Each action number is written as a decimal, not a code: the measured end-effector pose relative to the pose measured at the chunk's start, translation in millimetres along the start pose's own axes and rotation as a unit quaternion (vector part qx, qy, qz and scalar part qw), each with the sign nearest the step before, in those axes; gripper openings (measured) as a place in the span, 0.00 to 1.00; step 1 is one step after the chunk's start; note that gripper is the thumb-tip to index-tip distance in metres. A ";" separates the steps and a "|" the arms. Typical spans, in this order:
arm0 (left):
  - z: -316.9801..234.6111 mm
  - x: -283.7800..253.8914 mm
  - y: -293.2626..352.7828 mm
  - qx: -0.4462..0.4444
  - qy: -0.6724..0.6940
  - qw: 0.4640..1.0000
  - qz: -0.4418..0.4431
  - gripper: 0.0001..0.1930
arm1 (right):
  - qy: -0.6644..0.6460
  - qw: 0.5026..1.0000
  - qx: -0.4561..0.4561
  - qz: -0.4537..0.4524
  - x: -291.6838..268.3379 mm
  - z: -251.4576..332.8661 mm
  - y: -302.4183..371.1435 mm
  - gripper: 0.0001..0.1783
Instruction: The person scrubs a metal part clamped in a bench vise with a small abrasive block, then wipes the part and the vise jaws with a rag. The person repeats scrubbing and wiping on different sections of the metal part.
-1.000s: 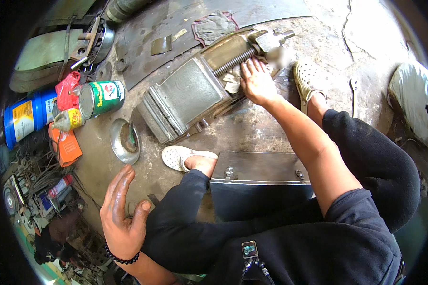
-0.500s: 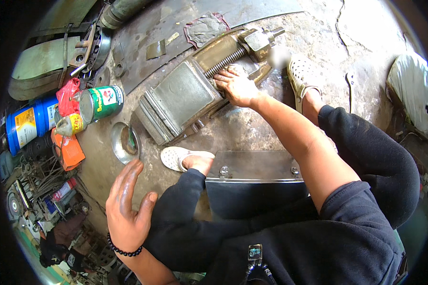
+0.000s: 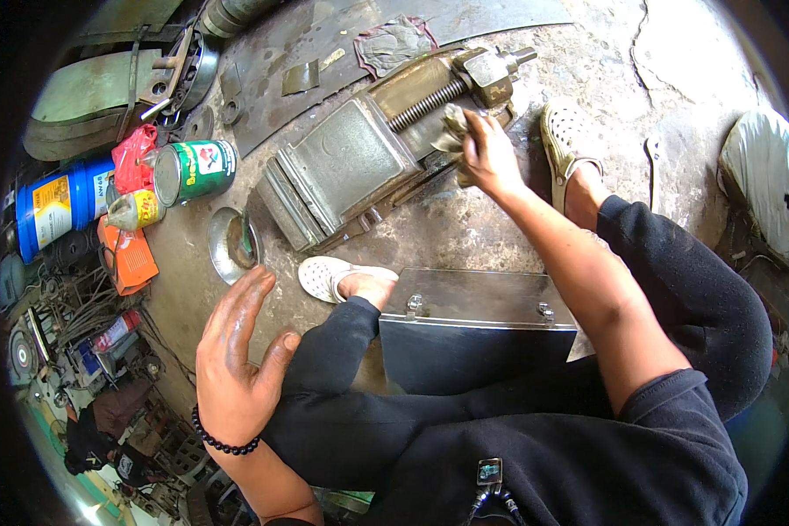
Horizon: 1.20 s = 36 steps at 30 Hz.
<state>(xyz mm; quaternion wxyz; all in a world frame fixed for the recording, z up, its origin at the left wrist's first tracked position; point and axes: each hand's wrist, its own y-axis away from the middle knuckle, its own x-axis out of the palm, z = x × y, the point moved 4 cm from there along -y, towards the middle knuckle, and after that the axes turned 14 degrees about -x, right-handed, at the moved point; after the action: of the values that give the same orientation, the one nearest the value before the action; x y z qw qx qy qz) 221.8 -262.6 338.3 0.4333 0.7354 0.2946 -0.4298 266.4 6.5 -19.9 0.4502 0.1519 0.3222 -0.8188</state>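
Vise (image 3: 349,156) on floor (image 3: 465,232) — right hand (image 3: 493,162) holds rag (image 3: 450,137) at vise's right edge, near screw (image 3: 425,106) — left hand (image 3: 237,377) wide, thumb apart.

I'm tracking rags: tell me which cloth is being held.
The crumpled cloth in the right hand; the other, a red-edged grey cloth, lies untouched on the dark sheet.

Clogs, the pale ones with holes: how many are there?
2: one clog on the left foot, right of the metal bowl; another on the right foot, right of the vise. Clutter at left could hide more.
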 end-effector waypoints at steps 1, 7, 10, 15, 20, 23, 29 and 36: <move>2.6 0.1 1.6 -0.005 -0.006 1.000 0.007 0.29 | 0.022 0.999 0.047 0.011 15.7 6.5 -0.4 0.23; 20.2 -1.5 9.3 -0.019 -0.012 1.000 0.013 0.30 | 0.288 0.908 0.060 0.298 68.0 33.9 -15.2 0.37; 27.1 -1.5 13.6 -0.027 -0.011 0.999 0.024 0.32 | 0.277 0.863 -0.020 0.421 66.2 32.4 -29.4 0.39; 32.0 -3.1 19.7 -0.027 -0.015 0.999 0.028 0.32 | 0.222 0.820 -0.156 0.505 68.7 34.9 -45.6 0.38; 31.4 -0.4 25.4 -0.023 -0.017 0.999 0.026 0.32 | 0.231 0.837 -0.127 0.479 78.1 28.2 -39.2 0.33; 27.3 2.2 26.1 -0.006 -0.002 1.000 0.015 0.30 | 0.244 0.795 -0.165 0.531 75.4 26.4 -36.0 0.32; 23.1 -5.0 24.5 0.008 -0.002 1.000 -0.013 0.30 | 0.199 0.777 -0.150 0.579 22.4 41.0 -20.3 0.22; 27.4 -2.6 24.6 -0.029 0.004 0.999 0.015 0.32 | 0.093 0.973 0.087 0.191 28.0 20.4 -4.5 0.34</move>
<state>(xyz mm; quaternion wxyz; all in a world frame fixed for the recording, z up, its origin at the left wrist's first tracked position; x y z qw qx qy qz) 230.2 -298.2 343.1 0.4598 0.7285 0.2980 -0.4112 248.1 -23.3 -18.1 0.5514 0.3249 0.2557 -0.7246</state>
